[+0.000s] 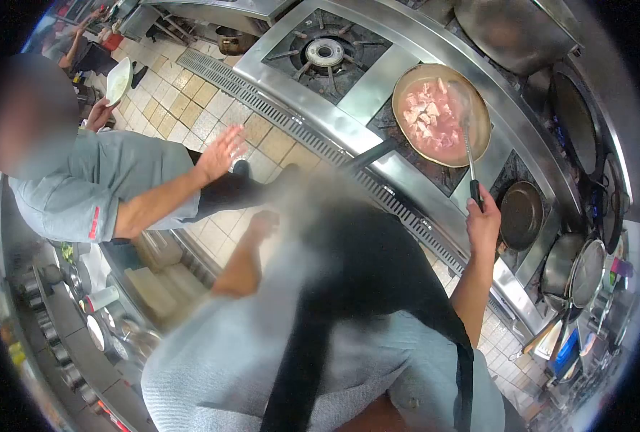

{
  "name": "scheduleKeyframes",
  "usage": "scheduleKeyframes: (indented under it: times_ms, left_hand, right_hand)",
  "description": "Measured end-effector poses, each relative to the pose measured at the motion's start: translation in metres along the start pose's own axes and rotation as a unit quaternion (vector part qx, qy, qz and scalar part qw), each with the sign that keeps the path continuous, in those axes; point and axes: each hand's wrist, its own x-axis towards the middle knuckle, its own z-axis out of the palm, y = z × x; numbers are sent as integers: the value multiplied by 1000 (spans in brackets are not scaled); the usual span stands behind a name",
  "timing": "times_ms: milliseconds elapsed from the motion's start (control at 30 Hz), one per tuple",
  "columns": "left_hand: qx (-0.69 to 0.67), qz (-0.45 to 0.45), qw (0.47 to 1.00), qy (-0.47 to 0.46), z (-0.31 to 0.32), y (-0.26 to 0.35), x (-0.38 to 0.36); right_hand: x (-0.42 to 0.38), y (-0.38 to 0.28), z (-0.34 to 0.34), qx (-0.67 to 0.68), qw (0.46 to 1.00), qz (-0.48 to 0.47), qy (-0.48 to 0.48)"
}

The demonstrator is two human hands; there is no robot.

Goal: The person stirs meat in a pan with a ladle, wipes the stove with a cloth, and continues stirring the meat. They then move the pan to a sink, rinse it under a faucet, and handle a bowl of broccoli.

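Pale pink meat pieces (pixel 424 111) in cloudy, pinkish liquid (pixel 449 149), inside a wide, light-walled pan (pixel 483 122) over a burner of a stainless-steel stove (pixel 374 101). Dark pan handle (pixel 369 157) projecting across the stove's front edge, apart from both hands.

Right hand (pixel 483 216) beyond the pan's rim, with fingers wrapped around the black grip of a long metal utensil (pixel 467 147); utensil head inside the pan, beside the meat. Left hand (pixel 264 225) near the front of the body, well apart from the pan and partly blurred; impossible to tell whether with fingers spread, pressed together or pinching anything.

Near the right hand, a smaller dark pan (pixel 521 216), with a steel pot (pixel 559 266) and a round sieve (pixel 590 270) farther along. On the other side of the wide pan, a burner (pixel 325 52) with a round metal cap.

At left, a co-worker in a grey top (pixel 147 169): one hand (pixel 223 153) raised, with fingers extended and slightly parted; other hand (pixel 102 114) at a pale dish (pixel 119 81). Underfoot, light and tan floor tiles (pixel 277 144).
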Motion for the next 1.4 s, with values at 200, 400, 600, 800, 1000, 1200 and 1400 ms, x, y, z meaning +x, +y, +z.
scheduleKeyframes:
  times_ms: [200,400,600,800,1000,1200,1400]
  left_hand:
    - [15,-33,999,-2,3,-12,-4]
    - [7,-74,997,12,-7,-36,-26]
    - [23,-36,999,-19,-8,-41,-25]
    - [-52,-40,998,-25,-3,-25,-7]
    - [-53,-61,997,-13,-1,3,-5]
    - [0,-75,997,-9,-2,-5,-8]
    - [-1,-74,997,-2,-5,-15,-16]
  right_hand:
    - [-12,-23,2,175,969,140,-106]
    - [-35,-45,-31,38,995,78,-46]
    - [-50,-53,-72,-9,998,9,-61]
    - [-43,-38,-59,-124,990,-54,-48]
    - [-40,-40,-44,-203,976,-75,29]
    - [-32,-36,-45,-201,972,-79,87]
    - [-36,-11,-18,-136,990,-29,-4]
